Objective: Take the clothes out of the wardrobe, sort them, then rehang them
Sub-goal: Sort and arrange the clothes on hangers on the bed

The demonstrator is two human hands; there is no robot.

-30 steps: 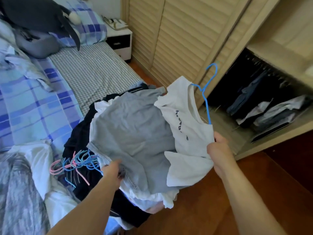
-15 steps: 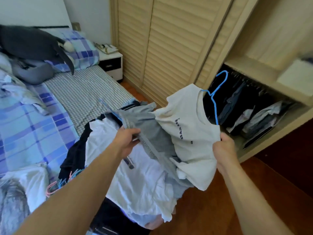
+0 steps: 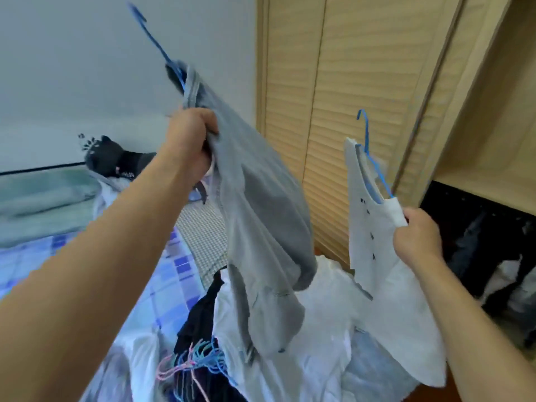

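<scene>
Partly hidden behind the grey shirt (image 3: 261, 216): most of its blue hanger (image 3: 150, 39), only the thin wire hook poking above the collar. Blurring the dark letters down the white shirt (image 3: 377, 256) past reading. Hanging soft and creased, both shirts, right above the heap of clothes (image 3: 313, 338) on the bed (image 3: 162, 280). Gripping the grey shirt near its neck in the closed left hand (image 3: 191, 140), raised high over the heap. Pinching the white shirt's shoulder in the closed right hand (image 3: 417, 236), its own blue hanger (image 3: 369, 158) inside, beside the wardrobe (image 3: 362, 97) with slatted wooden doors. Lying tangled at the heap's left edge, loose pink and blue hangers (image 3: 188, 364).
</scene>
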